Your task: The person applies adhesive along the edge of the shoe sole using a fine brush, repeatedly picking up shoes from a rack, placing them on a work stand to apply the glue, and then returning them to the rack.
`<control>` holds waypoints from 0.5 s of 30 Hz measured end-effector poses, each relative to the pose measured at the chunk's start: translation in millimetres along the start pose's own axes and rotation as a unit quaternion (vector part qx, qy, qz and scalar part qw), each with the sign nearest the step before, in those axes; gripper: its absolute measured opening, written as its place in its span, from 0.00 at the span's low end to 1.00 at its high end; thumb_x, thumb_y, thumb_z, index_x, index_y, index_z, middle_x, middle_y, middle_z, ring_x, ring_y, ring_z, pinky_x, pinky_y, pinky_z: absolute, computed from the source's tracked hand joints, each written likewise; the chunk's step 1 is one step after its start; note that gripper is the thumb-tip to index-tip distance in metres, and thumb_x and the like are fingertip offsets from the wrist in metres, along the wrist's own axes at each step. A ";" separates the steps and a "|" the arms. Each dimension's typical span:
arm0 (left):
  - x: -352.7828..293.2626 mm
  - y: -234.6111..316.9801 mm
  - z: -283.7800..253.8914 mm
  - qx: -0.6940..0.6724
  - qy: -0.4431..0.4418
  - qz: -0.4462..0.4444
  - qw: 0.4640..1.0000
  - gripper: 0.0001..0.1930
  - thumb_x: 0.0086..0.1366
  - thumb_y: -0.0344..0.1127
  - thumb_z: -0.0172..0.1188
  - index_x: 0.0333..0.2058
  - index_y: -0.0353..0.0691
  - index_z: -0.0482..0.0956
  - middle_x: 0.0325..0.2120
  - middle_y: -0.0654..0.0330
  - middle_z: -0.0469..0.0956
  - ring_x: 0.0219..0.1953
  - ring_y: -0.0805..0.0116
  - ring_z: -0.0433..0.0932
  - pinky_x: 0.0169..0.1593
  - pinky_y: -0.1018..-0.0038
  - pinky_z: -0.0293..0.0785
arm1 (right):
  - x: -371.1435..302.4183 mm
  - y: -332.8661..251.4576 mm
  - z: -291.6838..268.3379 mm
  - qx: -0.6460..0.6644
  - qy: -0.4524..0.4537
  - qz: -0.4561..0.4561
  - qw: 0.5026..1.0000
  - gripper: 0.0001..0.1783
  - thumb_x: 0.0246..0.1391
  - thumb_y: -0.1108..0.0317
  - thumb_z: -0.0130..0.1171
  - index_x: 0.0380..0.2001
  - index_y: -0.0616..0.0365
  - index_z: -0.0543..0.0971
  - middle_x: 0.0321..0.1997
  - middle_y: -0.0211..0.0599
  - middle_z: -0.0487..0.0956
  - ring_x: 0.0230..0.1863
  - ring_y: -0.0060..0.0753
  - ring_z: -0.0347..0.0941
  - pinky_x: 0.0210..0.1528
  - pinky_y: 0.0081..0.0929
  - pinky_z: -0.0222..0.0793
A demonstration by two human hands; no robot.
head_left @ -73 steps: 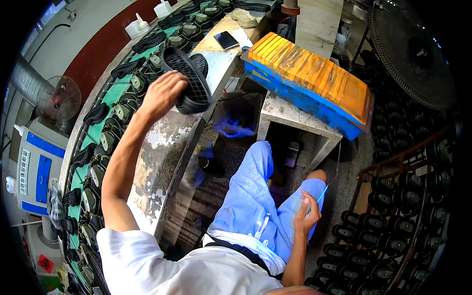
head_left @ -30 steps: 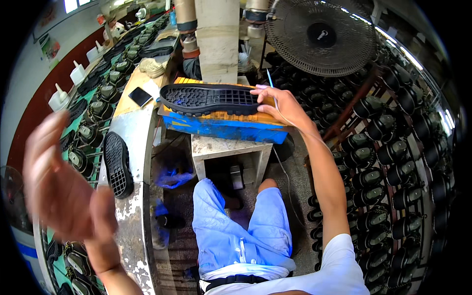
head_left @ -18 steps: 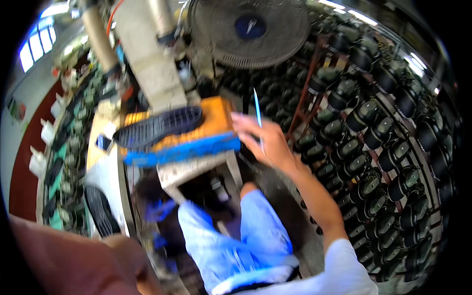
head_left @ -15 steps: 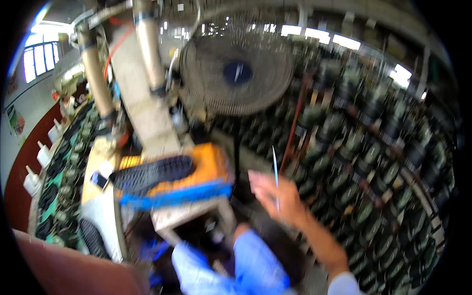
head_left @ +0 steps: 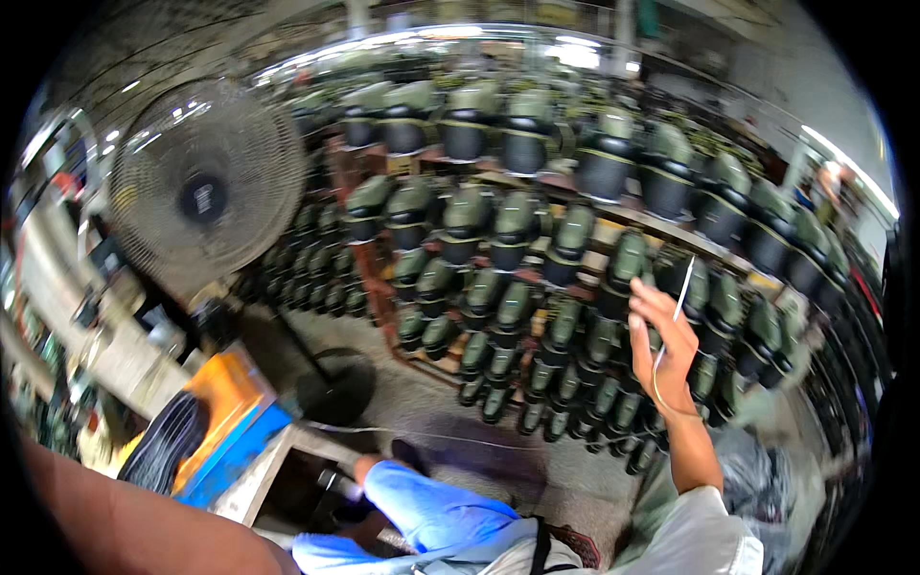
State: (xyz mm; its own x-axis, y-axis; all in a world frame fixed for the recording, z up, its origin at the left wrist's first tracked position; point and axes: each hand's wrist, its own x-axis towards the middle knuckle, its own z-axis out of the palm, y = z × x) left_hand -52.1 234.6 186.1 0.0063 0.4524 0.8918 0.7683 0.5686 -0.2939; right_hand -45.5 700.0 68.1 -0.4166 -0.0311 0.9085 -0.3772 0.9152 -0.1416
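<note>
My right hand is raised before the rack of shoes, its fingers partly stretched. A thin, pale, pointed tool runs between its fingers, tip up; its exact kind is unclear. Just behind my fingertips is a green and black shoe; I cannot tell whether they touch. Of my left side only the blurred forearm shows at the lower left, and the hand is out of sight. Beyond that forearm, a black shoe sole lies on an orange and blue block.
Several tiers of green and black shoes fill a reddish rack. A round standing fan is at the left, its dark base on the floor. A cable crosses the floor. Plastic-wrapped items sit at the lower right.
The view has swung right, from the workbench toward the shoe rack. My right hand has risen to the shoes, still holding the thin tool. The sole stays on the block.
</note>
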 end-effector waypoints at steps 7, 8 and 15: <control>31.8 23.3 44.1 -0.116 0.048 0.039 0.991 0.16 0.75 0.31 0.53 0.57 0.31 0.77 0.56 0.43 0.78 0.52 0.54 0.77 0.58 0.57 0.73 | 7.2 61.7 -155.4 -0.350 0.194 -0.013 0.916 0.26 0.60 0.74 0.67 0.62 0.62 0.77 0.68 0.49 0.77 0.68 0.50 0.73 0.70 0.42 0.65; 35.3 26.8 44.1 -0.128 0.053 0.043 0.989 0.16 0.75 0.31 0.53 0.57 0.30 0.77 0.55 0.43 0.78 0.51 0.55 0.77 0.58 0.57 0.74 | 9.8 67.7 -171.8 -0.405 0.209 -0.019 0.890 0.28 0.60 0.72 0.67 0.64 0.61 0.75 0.69 0.49 0.76 0.70 0.51 0.71 0.71 0.43 0.64; 77.0 46.6 33.4 -0.246 0.211 0.041 0.945 0.16 0.76 0.31 0.52 0.56 0.29 0.77 0.53 0.43 0.79 0.48 0.57 0.79 0.55 0.59 0.76 | 49.7 147.9 -210.3 -0.378 0.212 0.225 0.873 0.44 0.52 0.51 0.76 0.68 0.56 0.71 0.69 0.52 0.75 0.67 0.56 0.73 0.69 0.42 0.68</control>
State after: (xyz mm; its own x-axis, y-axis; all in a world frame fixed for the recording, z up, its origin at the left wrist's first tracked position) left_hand -37.1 318.8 229.7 0.2532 0.1069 0.9615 0.9582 0.1091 -0.2645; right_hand 51.9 918.3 174.9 0.0218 0.4041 0.9145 0.4650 0.8057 -0.3671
